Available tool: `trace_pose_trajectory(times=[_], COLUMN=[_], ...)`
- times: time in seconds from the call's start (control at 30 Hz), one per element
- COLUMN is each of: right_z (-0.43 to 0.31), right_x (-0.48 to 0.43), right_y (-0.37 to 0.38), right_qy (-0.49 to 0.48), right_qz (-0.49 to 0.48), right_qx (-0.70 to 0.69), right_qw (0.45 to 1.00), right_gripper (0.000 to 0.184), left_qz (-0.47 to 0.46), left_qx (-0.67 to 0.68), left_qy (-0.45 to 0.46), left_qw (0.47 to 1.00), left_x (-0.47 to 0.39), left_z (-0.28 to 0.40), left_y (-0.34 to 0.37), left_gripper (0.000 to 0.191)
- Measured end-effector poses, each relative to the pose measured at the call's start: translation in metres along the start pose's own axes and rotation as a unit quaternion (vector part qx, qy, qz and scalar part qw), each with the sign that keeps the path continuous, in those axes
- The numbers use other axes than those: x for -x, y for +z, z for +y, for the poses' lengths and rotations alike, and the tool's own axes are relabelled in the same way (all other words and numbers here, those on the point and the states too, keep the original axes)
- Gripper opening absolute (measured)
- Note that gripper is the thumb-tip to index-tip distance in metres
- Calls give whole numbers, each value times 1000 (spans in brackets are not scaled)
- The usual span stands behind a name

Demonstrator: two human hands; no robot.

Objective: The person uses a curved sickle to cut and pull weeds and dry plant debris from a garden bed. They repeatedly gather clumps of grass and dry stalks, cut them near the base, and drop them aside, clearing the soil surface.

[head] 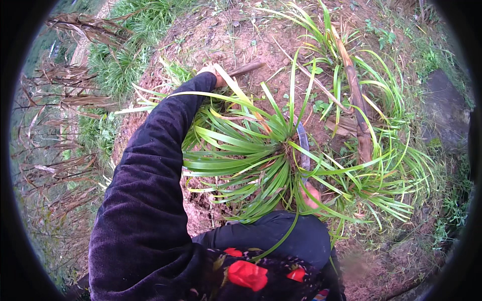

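Observation:
A clump of long strap-shaped green leaves (241,154) spreads over the soil before me, its base near the middle of the view. Beside that base stands the curved metal blade of a sickle (303,148), partly covered by leaves. My right hand (311,196) is closed at the blade's lower end; leaves hide the handle and some fingers. My left hand (215,73) reaches out past the clump, beside a short brown dry stalk (246,69) and a pale leaf. Its fingers are mostly hidden, so what it grips is unclear.
A thick dry stalk (356,98) lies at the right among more strap-leaved plants (391,180). Withered corn plants (64,101) and grass (120,56) line the left. A dark flat rock (446,109) sits at the far right. My bent knee (297,233) is close below the clump.

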State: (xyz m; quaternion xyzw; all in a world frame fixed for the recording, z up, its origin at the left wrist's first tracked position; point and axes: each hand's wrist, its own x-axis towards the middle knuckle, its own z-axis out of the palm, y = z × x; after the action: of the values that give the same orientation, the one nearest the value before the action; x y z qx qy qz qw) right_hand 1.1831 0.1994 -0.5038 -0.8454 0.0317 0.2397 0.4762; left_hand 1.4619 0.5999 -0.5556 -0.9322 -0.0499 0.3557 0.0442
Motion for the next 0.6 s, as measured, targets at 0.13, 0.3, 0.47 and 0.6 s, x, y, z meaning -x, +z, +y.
trace_pose_trajectory(times=[0.13, 0.3, 0.47, 0.6], right_z=[-3, 11, 17, 24], right_x=[1, 2, 0, -17], right_y=[-3, 5, 10, 7], right_qy=[80, 92, 36, 93], right_qz=[-27, -21, -14, -40], right_qx=[20, 19, -24, -191], right_qw=[996, 995, 999, 976], right_gripper=[35, 38, 34, 24], left_qz=[33, 81, 127, 198], left_qx=[-63, -31, 55, 130], left_qy=[86, 34, 55, 34], left_qw=[994, 996, 989, 971], left_x=[15, 36, 34, 36], left_z=[-1, -5, -32, -40], left_y=[2, 16, 42, 52], left_gripper=[27, 29, 29, 28])
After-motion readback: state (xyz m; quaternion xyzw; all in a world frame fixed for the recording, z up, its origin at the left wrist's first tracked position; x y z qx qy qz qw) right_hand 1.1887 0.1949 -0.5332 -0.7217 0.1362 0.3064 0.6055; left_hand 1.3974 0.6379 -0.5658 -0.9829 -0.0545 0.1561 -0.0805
